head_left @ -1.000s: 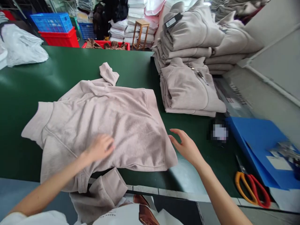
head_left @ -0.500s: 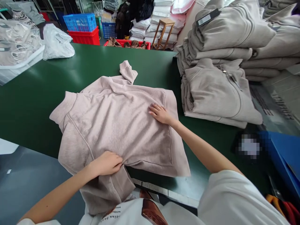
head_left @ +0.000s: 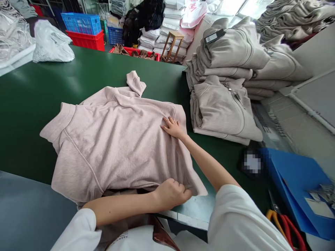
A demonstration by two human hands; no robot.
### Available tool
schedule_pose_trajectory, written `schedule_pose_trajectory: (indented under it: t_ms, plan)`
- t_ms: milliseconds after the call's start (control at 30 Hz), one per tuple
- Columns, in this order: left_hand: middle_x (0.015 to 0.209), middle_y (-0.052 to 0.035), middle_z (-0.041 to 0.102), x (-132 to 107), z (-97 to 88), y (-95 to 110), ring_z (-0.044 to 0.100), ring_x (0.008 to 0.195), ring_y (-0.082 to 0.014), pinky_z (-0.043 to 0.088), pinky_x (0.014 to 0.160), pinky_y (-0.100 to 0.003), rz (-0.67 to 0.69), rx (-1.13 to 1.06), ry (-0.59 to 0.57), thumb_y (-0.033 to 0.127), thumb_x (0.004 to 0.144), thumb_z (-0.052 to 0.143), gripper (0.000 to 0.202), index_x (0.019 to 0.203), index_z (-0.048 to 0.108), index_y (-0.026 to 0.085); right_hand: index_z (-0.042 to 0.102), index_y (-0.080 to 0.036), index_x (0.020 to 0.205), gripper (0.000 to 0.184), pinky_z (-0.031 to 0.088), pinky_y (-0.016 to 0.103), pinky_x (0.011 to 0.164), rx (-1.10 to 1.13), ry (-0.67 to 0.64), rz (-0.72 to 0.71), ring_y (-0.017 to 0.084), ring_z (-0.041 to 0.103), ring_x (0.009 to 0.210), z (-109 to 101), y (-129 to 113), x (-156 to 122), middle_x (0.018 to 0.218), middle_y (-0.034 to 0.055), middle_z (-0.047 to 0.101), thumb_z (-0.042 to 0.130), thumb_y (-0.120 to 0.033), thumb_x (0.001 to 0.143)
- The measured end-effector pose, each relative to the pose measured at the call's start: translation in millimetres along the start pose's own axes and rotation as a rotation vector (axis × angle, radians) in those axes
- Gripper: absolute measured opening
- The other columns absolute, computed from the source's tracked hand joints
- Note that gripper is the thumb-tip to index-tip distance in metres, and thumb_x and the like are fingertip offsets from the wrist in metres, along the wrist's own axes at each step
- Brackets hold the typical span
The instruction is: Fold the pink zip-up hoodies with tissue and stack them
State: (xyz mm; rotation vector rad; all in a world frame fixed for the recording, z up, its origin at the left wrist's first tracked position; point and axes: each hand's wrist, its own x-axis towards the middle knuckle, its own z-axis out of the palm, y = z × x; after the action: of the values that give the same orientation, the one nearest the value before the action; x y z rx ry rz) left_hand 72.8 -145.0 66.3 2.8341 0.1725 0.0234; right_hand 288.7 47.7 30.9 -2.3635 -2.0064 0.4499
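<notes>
A pale pink sweatshirt (head_left: 125, 139) lies spread on the dark green table (head_left: 102, 66), its high collar pointing left. One sleeve (head_left: 136, 83) reaches toward the far side with its cuff folded back; the near sleeve is mostly hidden behind my left forearm. My left hand (head_left: 172, 195) is closed on the near corner of the sweatshirt, close to the hem, its fingertips out of sight. Fingers spread, my right hand (head_left: 172, 127) rests flat on the fabric near the far end of the hem.
Folded grey zip-up tops (head_left: 222, 108) are stacked on the right. Nearer stand a blue folder (head_left: 295, 188) and scissors (head_left: 278, 219) with orange and red handles. A white plastic bag (head_left: 52, 42) sits at the far left. Crates (head_left: 83, 24) and a wooden stool (head_left: 172, 43) are beyond the table.
My left hand has moved right from the near sleeve and underarm to the lower hem corner and closed there. My right hand stays on the fabric. The view has shifted slightly right.
</notes>
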Motion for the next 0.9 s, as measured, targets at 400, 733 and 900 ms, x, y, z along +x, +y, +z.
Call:
schedule_pose_trajectory:
  t_ms: [400, 733, 900]
  plan:
    - [0.088, -0.0096, 0.065, 30.7, -24.2, 1.9, 0.064, 0.082, -0.0194, 0.043, 0.06, -0.027, -0.324, -0.061, -0.105, 0.013, 0.098, 0.044, 0.017, 0.102, 0.059, 0.011, 0.027, -0.024, 0.157, 0.071, 0.02, 0.06, 0.119, 0.035, -0.062, -0.037, 0.033, 0.024, 0.15, -22.1, 7.3, 12.3, 0.164, 0.0148, 0.021, 0.042, -0.056, 0.095]
    - [0.105, -0.0131, 0.063, 15.2, 12.9, 22.7, 0.058, 0.101, -0.0261, 0.047, 0.082, -0.039, -0.241, -0.174, -0.042, 0.043, 0.094, 0.057, 0.032, 0.103, 0.06, 0.012, 0.045, -0.017, 0.144, 0.055, 0.04, 0.057, 0.107, -0.021, 0.043, -0.032, 0.034, 0.041, 0.138, -44.5, 8.9, 29.4, 0.154, 0.0153, 0.041, 0.029, -0.045, 0.099]
    - [0.108, -0.015, 0.064, 28.9, 10.8, 16.4, 0.061, 0.101, -0.0263, 0.047, 0.081, -0.039, -0.459, -0.193, -0.084, 0.028, 0.097, 0.055, 0.025, 0.112, 0.059, 0.009, 0.044, -0.017, 0.144, 0.052, 0.031, 0.061, 0.11, -0.148, 0.306, -0.066, 0.034, 0.031, 0.143, -38.0, 14.0, 42.1, 0.158, 0.0157, 0.034, 0.036, -0.033, 0.096]
